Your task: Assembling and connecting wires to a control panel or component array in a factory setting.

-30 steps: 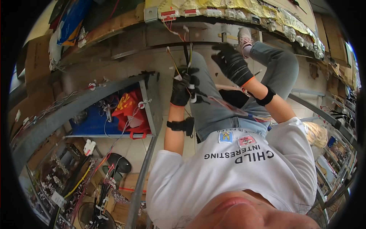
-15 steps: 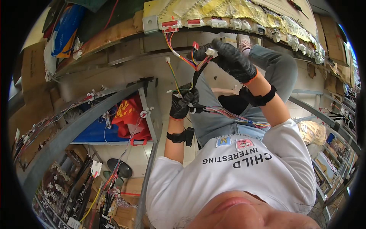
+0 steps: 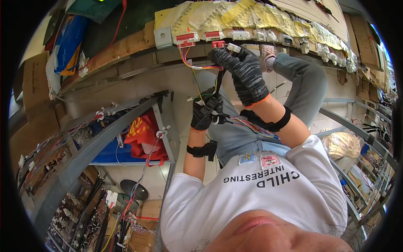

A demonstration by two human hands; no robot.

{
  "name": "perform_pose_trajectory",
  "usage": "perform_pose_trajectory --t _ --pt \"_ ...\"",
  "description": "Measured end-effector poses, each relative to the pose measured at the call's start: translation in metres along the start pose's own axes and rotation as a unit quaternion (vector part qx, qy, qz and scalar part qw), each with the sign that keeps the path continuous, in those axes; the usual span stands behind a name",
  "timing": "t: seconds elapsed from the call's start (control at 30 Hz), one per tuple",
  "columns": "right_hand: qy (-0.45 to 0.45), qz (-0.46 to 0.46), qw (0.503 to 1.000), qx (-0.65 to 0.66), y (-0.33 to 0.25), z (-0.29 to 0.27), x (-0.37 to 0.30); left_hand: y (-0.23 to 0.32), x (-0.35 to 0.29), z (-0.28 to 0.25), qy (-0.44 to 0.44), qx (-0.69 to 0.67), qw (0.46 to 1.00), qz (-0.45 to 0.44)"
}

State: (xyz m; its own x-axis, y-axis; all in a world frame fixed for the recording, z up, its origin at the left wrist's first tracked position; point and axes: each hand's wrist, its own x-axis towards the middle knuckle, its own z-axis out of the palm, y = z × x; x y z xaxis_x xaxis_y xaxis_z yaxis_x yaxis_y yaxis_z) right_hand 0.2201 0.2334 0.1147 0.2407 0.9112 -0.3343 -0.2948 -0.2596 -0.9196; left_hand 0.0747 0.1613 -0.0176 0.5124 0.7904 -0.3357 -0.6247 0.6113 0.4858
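My left hand (image 3: 207,110), in a dark knitted glove, is closed around a wiring harness (image 3: 219,82) with a black-wrapped branch above it and a loose multicoloured bundle (image 3: 247,125) trailing toward my lap. My gloved right hand (image 3: 247,76) is closed at the harness's upper end, just below the board's front edge. At its fingertips show a red connector (image 3: 218,44) and a white connector (image 3: 234,48). Coloured wires (image 3: 194,66) rise from the harness to a red-and-white connector (image 3: 185,43) at the board's edge. The fingertips of both hands are partly hidden.
A yellow-taped board (image 3: 218,17) carries a row of connector sockets (image 3: 241,35) along its front edge, with a metal bracket (image 3: 163,38) at its left end. Grey metal rails (image 3: 90,145) flank me. More harnesses (image 3: 134,191) hang at the left, near a red bag (image 3: 145,136).
My right hand has moved up and slightly left, bringing the red and white connectors close under the board's socket row. The left hand has shifted only slightly, still holding the harness.
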Motion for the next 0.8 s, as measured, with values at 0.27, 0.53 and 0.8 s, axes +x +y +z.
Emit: perform_pose_trajectory --t 0.27,0.53,0.8 --pt "0.04 0.004 0.999 -0.026 -0.006 0.008 0.004 -0.004 0.004 -0.004 0.01 0.035 0.999 -0.006" --pt "0.05 0.033 0.997 0.05 -0.002 0.008 0.01 0.003 0.003 0.015 0.023 0.09 0.995 0.031" --pt "-0.082 -0.092 0.99 0.065 0.006 -0.026 -0.008 0.005 0.003 0.03 0.008 0.057 0.998 0.024"
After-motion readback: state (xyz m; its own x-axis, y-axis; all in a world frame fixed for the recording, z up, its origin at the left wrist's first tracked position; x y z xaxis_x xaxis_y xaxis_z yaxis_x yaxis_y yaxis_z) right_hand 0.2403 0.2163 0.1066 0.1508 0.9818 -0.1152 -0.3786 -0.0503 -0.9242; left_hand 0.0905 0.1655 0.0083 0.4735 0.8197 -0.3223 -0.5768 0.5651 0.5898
